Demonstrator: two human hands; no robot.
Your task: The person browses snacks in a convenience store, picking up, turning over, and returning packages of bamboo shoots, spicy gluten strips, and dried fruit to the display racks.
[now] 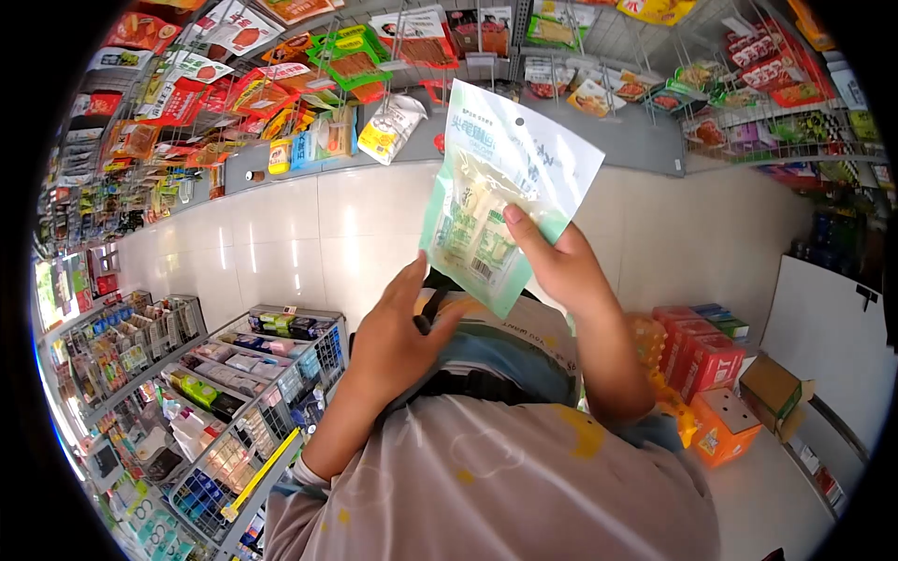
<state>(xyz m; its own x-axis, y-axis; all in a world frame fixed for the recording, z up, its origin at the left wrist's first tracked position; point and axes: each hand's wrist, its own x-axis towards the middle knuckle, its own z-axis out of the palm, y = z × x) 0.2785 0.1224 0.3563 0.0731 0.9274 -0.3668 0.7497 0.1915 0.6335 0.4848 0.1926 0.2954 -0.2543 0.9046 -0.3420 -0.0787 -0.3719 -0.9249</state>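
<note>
A white and pale green snack packet (472,201) with a clear front is tilted in front of my body. Wrapped pieces and a barcode show through its window. My right hand (561,262) grips it along the right edge, the thumb lying on the front and the other fingers hidden behind. Beside the packet's lower left edge is my left hand (398,327), with its fingers apart and nothing held. One fingertip comes right up to that edge; I cannot tell whether it touches.
Shelves of hanging snack bags (355,56) curve across the far side, with a white and yellow bag (391,129) on the lower ledge. Wire baskets of small goods (253,374) stand at left. Red boxes (702,360) and an orange carton (725,427) sit on the right.
</note>
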